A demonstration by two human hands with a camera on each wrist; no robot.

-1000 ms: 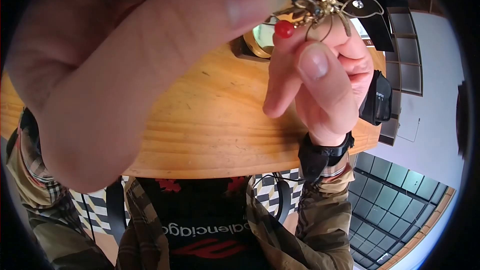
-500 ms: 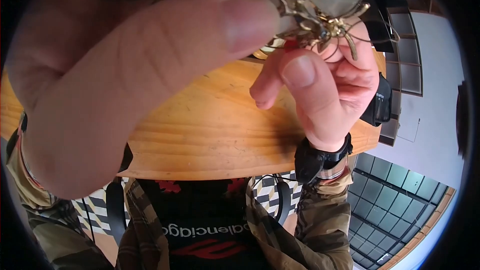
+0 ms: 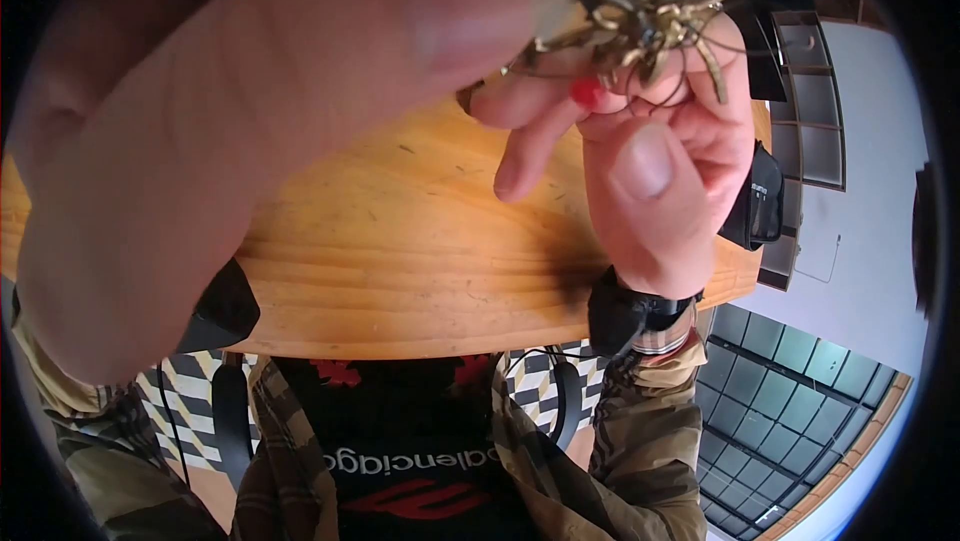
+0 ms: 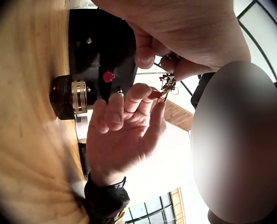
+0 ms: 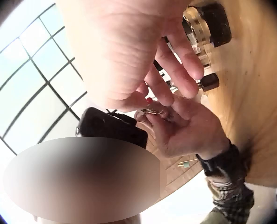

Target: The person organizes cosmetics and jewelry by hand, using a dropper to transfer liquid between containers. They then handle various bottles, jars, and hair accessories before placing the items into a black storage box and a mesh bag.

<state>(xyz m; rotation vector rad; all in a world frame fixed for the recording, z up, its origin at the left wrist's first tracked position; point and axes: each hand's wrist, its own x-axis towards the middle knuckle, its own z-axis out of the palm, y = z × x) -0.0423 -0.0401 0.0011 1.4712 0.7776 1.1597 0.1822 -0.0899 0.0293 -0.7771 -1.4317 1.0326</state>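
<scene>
Close to the head camera, my left hand (image 3: 270, 111) grips a gold-coloured wire ornament (image 3: 655, 29) with pale translucent petals between thumb and fingers. Its upper part runs out of the head view. A red bead (image 3: 588, 93) sits at its lower edge, and thin loose wires curve out from its centre. My right hand (image 3: 660, 171) is just below and behind the ornament, palm up, fingers loosely bent. The right thumb is apart from the bead in the head view; in the left wrist view, thumb and fingertip lie right at the bead. I cannot tell whether they pinch a wire.
A wooden table (image 3: 400, 231) spreads below both hands. A black bag (image 3: 765, 201) stands at its right edge, with shelves (image 3: 815, 91) behind. In the left wrist view, a black box with gold bands (image 4: 80, 97) and a red ball (image 4: 108, 77) appear beyond the hand.
The red bead and gold centre have moved down and slightly right in the head view. My right fingers have spread and the thumb has shifted right. The left hand still grips the ornament.
</scene>
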